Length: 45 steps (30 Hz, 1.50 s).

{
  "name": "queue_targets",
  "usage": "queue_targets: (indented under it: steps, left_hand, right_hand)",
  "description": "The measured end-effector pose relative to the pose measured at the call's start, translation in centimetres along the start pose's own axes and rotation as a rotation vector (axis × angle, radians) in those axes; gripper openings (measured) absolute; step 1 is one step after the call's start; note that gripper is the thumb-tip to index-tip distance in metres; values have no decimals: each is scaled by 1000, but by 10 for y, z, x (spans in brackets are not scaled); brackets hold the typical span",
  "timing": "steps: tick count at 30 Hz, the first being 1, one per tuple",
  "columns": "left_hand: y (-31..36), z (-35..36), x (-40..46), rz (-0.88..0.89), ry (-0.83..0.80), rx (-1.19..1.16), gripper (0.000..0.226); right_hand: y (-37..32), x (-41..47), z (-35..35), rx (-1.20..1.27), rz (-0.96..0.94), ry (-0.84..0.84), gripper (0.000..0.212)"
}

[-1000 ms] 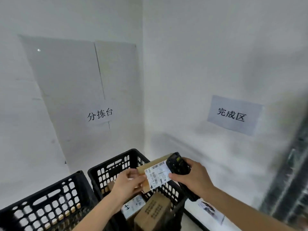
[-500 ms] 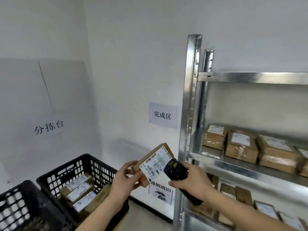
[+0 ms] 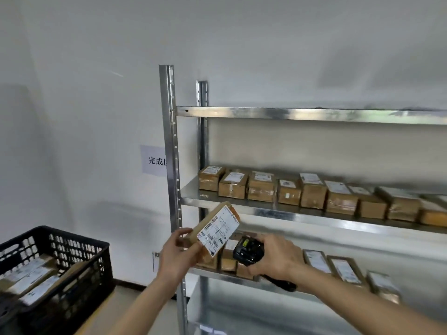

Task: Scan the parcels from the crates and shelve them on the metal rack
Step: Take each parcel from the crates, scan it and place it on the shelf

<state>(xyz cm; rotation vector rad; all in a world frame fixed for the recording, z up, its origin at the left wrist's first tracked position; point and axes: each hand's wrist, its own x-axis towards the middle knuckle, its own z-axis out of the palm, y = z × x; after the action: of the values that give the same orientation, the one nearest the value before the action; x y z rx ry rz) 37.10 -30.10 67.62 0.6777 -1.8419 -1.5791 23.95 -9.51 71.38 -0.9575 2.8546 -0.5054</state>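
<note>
My left hand [image 3: 178, 253] grips a small brown parcel [image 3: 216, 229] by its lower end, tilted so its white barcode label faces me. Just to its right, my right hand [image 3: 278, 258] holds a black handheld scanner [image 3: 247, 251], its head pointing at the parcel's label. Both are held in front of the metal rack [image 3: 170, 165], level with its lower shelves. A black plastic crate [image 3: 72, 257] with several labelled parcels inside sits at the lower left.
The rack's middle shelf [image 3: 285, 211] carries a row of several brown parcels, and more lie on the shelf below [image 3: 338, 269]. The top shelf [image 3: 290, 114] shows nothing on it. A paper sign [image 3: 153, 160] hangs on the white wall left of the rack.
My view has swung right from the crates to the rack. Both hands carried the parcel and scanner along, and they now sit in front of the shelves.
</note>
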Motion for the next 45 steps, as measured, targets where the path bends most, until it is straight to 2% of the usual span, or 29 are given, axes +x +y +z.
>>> queue_targets:
  steps: [4, 12, 15, 18, 23, 28, 31, 35, 37, 40, 43, 45]
  left_hand:
    - [15, 35, -23, 7, -45, -12, 37]
    - [29, 83, -54, 34, -131, -18, 39]
    - [30, 98, -58, 29, -166, -40, 40]
    - [24, 113, -58, -16, -199, -65, 40]
    - [13, 157, -60, -135, -276, -182, 30]
    - [7, 218, -66, -202, -442, -242, 37]
    - [3, 257, -78, -221, -596, -286, 49]
    - [-1, 310, -101, -241, -737, -226, 50]
    - [2, 338, -112, -223, -793, -179, 55]
    - [6, 386, -129, -186, -848, -143, 56]
    - [6, 445, -146, -144, -872, -137, 73]
    - [2, 486, -158, -144, -895, -154, 65]
  right_hand:
    - [34, -28, -13, -34, 41, 35, 62]
    - [78, -65, -35, -58, 76, 82, 50]
    - [92, -69, -38, -22, 98, 91, 52]
    - [108, -73, -35, 137, 141, 95, 59]
    - [131, -84, -30, 495, 147, 74, 53]
    - [161, -98, -32, 624, 202, 157, 56]
    - [194, -109, -30, 642, 255, 212, 59]
    - [241, -140, -37, 670, 333, 258, 51]
    - [266, -156, -46, 682, 357, 270, 58]
    - [312, -172, -58, 667, 413, 265, 60]
    - [370, -182, -69, 593, 466, 288, 54]
    - [413, -187, -76, 545, 472, 295, 53]
